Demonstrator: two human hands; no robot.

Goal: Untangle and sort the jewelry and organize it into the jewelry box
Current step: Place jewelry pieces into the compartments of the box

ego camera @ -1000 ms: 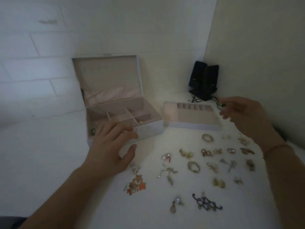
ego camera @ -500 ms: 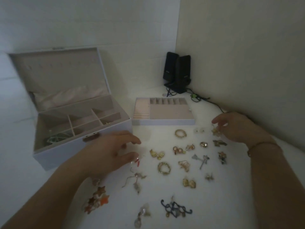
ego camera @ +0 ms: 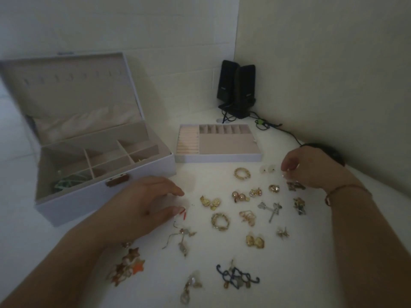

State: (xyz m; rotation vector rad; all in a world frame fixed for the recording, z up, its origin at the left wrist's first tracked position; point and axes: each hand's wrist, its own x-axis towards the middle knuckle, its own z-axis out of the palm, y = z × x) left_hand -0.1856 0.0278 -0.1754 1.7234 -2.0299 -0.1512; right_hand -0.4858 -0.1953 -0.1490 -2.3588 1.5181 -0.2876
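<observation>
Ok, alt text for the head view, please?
Two hands, left hand and right hand, hover over small gold and silver earrings scattered on a white table. Behind sit an open lilac jewelry box and its removed beige-lined tray.

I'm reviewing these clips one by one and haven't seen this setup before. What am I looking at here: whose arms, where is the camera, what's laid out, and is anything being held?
There is no robot here. A camera worn on a person's head looks down at their own two bare hands.

On the white table stand an open jewelry box and, beside it, its removable tray. Many earrings and rings lie spread out in front, such as a gold ring and a dark blue piece. Black speakers stand in the corner.

The left hand hovers open near a small red-tipped earring. The right hand has its fingertips curled down over a small piece; whether it grips anything is unclear.
</observation>
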